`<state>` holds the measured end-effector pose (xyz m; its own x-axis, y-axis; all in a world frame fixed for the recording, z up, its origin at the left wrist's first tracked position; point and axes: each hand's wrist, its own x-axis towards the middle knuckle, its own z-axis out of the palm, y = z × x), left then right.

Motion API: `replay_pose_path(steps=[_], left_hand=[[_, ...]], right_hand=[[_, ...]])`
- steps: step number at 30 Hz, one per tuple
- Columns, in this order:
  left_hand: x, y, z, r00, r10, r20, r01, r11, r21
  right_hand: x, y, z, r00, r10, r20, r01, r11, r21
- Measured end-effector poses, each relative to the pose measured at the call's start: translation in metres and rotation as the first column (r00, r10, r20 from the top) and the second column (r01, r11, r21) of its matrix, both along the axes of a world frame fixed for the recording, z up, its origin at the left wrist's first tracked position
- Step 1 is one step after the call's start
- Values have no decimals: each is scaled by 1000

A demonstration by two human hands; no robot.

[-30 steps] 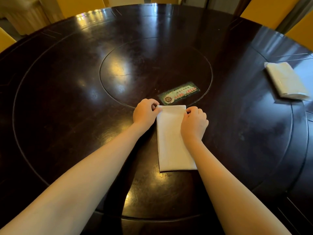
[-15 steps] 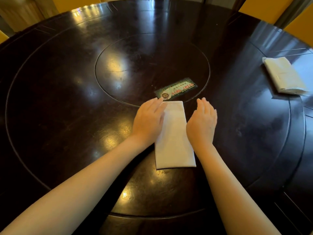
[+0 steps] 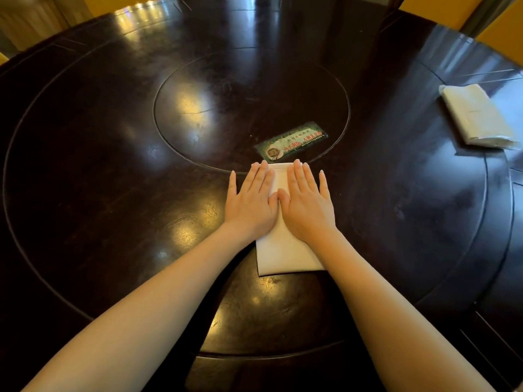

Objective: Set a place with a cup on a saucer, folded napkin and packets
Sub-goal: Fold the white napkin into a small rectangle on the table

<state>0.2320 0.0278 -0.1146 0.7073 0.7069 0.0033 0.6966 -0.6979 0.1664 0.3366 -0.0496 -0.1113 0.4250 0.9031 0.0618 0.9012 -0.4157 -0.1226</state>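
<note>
Head view, looking down on a dark, glossy round worktop (image 3: 119, 171) with an inset circular centre panel (image 3: 249, 89). From my remote seat I log little clutter. A green printed card (image 3: 293, 140) lies flat on the near edge of that centre panel, just beyond the napkin. A second pack of white napkins (image 3: 478, 116) sits well apart at the far right of the worktop. Yellow chair backs (image 3: 498, 24) show past the far rim. Nothing lies between the hands and the folded napkin.

The folded napkin (image 3: 283, 256), white and rectangular, lies flat in front of me, long side running away from the camera, its far end close to the card.

Both forearms reach in from the bottom corners. My left hand (image 3: 250, 205) lies palm down over the napkin's left half, partly on the worktop. My right hand (image 3: 307, 206) lies palm down over the right half. The thumbs touch at the napkin's middle. The fingers of both hands are straight and flat, only slightly spread, pressing down on the cloth and gripping nothing. Their tips reach the napkin's far edge.

The card carries red and white Chinese characters and a small picture at its left end; I cannot read the text.
</note>
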Motion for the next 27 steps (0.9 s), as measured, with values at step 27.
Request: replay_pose_path(steps=[27], left_hand=[[-44, -84, 11, 999, -34, -34, 30, 994, -108]], right_hand=[[-44, -92, 6, 994, 72, -87, -80, 992, -96]])
